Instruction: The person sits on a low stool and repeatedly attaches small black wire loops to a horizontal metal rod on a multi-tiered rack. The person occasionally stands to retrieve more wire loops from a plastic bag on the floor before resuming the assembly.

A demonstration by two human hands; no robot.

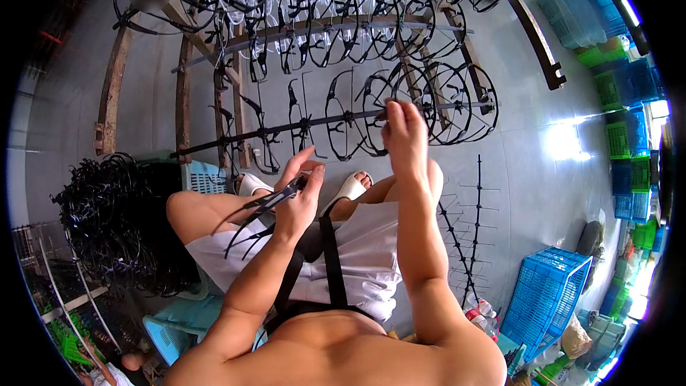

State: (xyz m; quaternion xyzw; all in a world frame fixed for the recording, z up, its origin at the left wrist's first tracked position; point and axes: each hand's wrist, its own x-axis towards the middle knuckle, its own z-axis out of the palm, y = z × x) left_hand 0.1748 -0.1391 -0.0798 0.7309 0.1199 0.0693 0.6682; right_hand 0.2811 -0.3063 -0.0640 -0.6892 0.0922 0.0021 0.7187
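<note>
While the half-curled left hand [300,196] holds black frames [266,204], the right hand [394,111] bunches at a rod [286,127], grip unclear. Black heap [118,221], nine o'clock; blue crate [544,299], four o'clock.

A workshop or small factory floor, by the look of it: wooden beams [114,96] and a long rod [250,134] hung with black frame-like parts [292,93], a big heap of black pieces [118,225] at left, pronged rods [478,207] lying on the grey floor [525,111], and blue and green plastic crates [620,136] lined the right side.
</note>
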